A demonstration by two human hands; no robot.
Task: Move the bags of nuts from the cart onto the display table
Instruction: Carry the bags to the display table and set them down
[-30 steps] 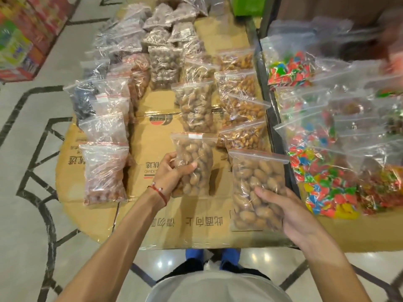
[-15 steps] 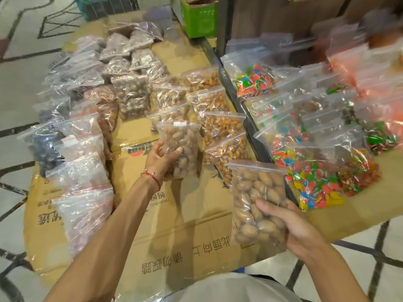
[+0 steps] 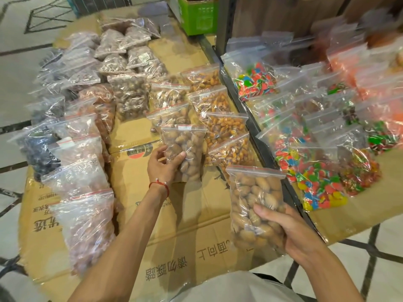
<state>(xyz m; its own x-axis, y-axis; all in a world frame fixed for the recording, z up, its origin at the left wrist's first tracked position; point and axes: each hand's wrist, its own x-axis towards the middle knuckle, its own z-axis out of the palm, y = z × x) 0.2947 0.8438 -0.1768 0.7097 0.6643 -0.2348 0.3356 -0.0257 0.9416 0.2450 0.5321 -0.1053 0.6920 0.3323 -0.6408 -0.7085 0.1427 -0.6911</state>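
Notably, far-right bags (image 3: 370, 62) are blurred. Nut bag (image 3: 187, 142) is gripped low by left hand (image 3: 162, 165), second bag (image 3: 255, 192) by right hand (image 3: 292, 232).

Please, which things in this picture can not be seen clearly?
Head view: bags at the upper right are motion-blurred; contents unclear.
Head view: green box is cut off by the top edge.
Head view: white label on the bag in the left hand is too small to read.
The cart is out of frame.
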